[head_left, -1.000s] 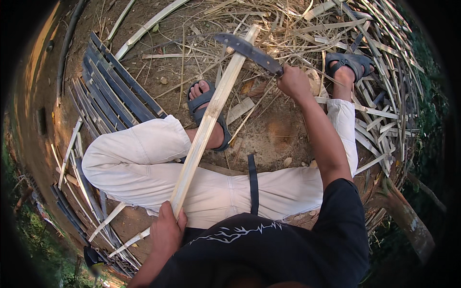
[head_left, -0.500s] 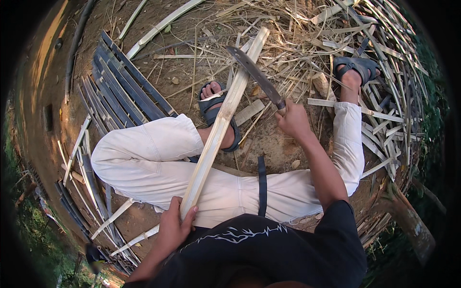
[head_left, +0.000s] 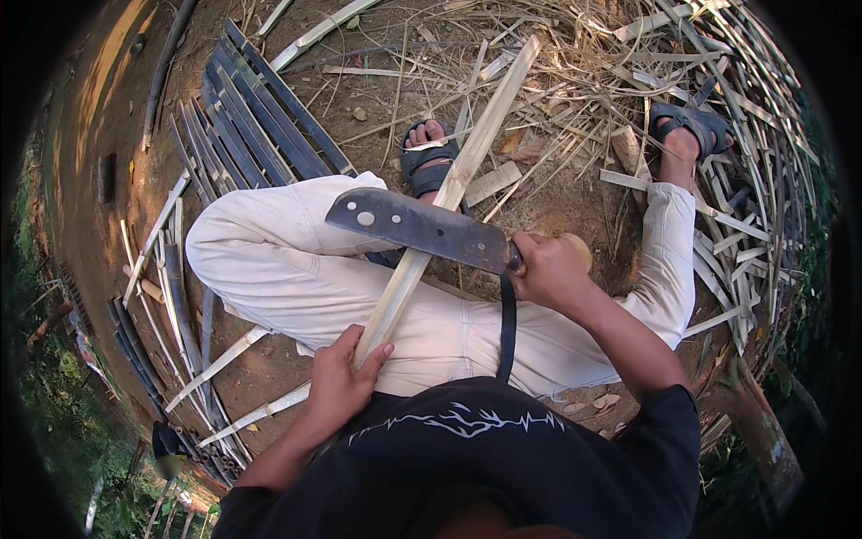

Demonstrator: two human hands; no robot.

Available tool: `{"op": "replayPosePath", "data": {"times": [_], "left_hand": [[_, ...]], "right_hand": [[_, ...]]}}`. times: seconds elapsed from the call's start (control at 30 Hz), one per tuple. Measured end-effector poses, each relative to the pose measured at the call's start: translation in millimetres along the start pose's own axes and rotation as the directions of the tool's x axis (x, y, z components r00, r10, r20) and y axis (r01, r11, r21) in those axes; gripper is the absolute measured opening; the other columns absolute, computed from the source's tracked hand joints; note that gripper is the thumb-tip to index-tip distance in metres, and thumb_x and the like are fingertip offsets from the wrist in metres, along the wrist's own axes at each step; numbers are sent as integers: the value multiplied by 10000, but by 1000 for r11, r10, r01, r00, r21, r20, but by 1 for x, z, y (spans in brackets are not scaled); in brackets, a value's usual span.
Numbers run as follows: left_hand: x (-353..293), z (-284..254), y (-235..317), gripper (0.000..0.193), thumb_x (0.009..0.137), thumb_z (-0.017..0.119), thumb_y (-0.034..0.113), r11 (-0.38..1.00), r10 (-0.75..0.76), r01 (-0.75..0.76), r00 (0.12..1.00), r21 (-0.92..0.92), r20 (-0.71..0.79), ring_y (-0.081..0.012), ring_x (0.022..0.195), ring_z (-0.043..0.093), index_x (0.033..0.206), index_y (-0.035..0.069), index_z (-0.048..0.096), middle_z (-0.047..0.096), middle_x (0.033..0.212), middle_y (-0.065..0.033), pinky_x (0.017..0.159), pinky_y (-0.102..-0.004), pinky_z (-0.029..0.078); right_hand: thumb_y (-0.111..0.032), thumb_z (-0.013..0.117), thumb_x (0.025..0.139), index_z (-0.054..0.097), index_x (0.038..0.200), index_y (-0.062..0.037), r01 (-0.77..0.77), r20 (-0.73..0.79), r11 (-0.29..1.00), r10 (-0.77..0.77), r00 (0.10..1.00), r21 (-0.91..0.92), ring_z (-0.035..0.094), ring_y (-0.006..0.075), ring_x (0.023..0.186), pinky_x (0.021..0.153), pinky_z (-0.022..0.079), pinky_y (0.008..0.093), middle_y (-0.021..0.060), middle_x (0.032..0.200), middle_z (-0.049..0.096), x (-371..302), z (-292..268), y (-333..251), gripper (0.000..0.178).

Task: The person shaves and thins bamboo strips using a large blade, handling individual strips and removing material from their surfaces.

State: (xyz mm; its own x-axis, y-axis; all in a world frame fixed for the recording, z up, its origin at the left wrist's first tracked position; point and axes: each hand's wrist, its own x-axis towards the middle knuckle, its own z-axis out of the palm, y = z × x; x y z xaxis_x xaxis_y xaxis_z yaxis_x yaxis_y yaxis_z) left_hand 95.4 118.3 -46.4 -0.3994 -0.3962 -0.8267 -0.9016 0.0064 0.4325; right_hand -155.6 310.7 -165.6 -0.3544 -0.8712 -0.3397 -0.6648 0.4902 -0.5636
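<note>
A long pale split bamboo strip [head_left: 486, 136] slants across my lap, its near end gripped by my left hand [head_left: 348, 370] with the thumb on top. Its far end reaches out past my sandalled foot. My right hand [head_left: 549, 271] is wrapped round the wooden handle [head_left: 576, 254] of a machete [head_left: 422, 229]. The broad dark blade, with several holes near its tip, lies across the middle of the strip, its tip pointing left over my knee. Whether the edge touches the strip I cannot tell.
Dark bamboo slats [head_left: 260, 112] lie in a row at the far left. Thin shavings [head_left: 575, 72] cover the ground ahead, and a heap of pale strips [head_left: 741, 207] lies on the right. More strips [head_left: 175, 296] lie left of my knee. A tree trunk [head_left: 763, 431] stands at the lower right.
The machete has come back toward my body along the strip, its blade swinging from pointing away to pointing left. My left hand keeps its hold on the strip's near end.
</note>
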Motion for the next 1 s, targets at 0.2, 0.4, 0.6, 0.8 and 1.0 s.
{"op": "replayPosePath", "data": {"times": [0.2,0.4,0.6,0.8,1.0], "left_hand": [[0,2,-13,265,927,702,225,999,-8,8,1000,-33,12,-120,546,538,1014,-17,642,603,607,-101,522,-313,431],[-2,8,-14,277,924,700,212,999,7,-7,1000,-36,-12,-108,614,531,1055,-25,643,646,688,-138,577,-312,448],[1,7,-7,272,926,695,202,996,8,-7,1000,-89,15,-99,621,516,1054,-30,634,642,684,-142,571,-316,442],[1,1,7,292,956,672,175,999,-38,38,997,-9,66,-87,799,527,1120,-56,601,641,845,-55,725,-266,455],[-3,12,-9,284,956,678,181,994,10,-4,998,-110,54,-49,587,484,1138,-20,592,563,686,21,524,-236,382]], "right_hand": [[-170,722,739,573,870,-43,-197,-31,980,197,980,9,661,435,701,646,537,506,214,702,653,15,-4,16,236],[-154,703,751,574,884,-39,-229,-79,972,224,971,-50,664,429,697,655,538,511,235,709,651,22,-5,50,218],[-156,668,782,574,892,-39,-66,-60,993,60,996,-98,661,435,709,674,539,515,200,748,674,15,-6,47,187],[-154,644,809,606,891,-41,-244,-63,967,240,969,-78,673,418,753,704,541,514,204,780,680,33,-17,72,145],[-153,640,796,609,893,-23,-440,-117,897,433,894,-40,672,429,757,746,540,514,222,772,676,74,-39,113,165]]}}
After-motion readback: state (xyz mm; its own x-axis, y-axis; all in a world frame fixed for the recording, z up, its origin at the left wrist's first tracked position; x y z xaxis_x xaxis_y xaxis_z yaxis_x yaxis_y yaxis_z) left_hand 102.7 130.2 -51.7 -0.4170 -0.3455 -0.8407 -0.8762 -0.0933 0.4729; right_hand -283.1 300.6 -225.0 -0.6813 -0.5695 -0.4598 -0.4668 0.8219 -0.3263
